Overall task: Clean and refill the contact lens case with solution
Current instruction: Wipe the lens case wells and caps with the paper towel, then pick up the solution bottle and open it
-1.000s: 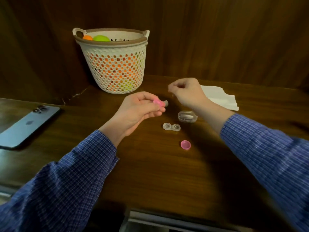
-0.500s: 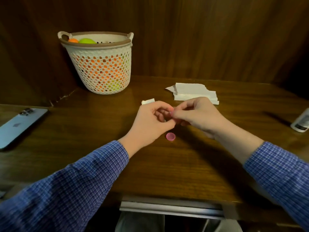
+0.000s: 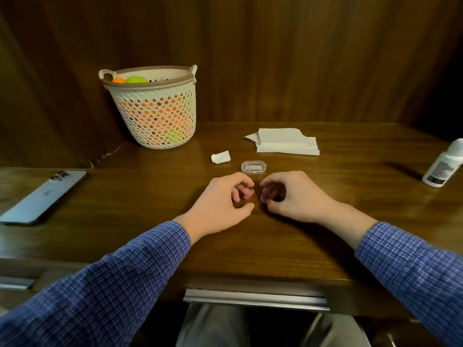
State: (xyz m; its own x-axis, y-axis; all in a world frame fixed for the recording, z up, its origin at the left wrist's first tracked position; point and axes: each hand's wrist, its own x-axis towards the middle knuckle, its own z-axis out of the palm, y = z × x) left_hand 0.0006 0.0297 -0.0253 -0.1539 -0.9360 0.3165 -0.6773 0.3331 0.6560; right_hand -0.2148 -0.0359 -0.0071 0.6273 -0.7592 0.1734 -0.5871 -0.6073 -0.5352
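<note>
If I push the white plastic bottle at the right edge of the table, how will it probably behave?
The white plastic bottle stands tall and narrow and appears tilted in this wide view, so a high push would likely tip it. Its round body would probably roll afterwards.

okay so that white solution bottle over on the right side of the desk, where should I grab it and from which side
Take the solution bottle around its straight white body, below the narrower cap end. It appears to lean up and to the right, so come in from its left with the right hand, thumb and fingers wrapping opposite sides. The round, even body should give the steadiest grip; the desk around it looks open enough to reach in.
</note>
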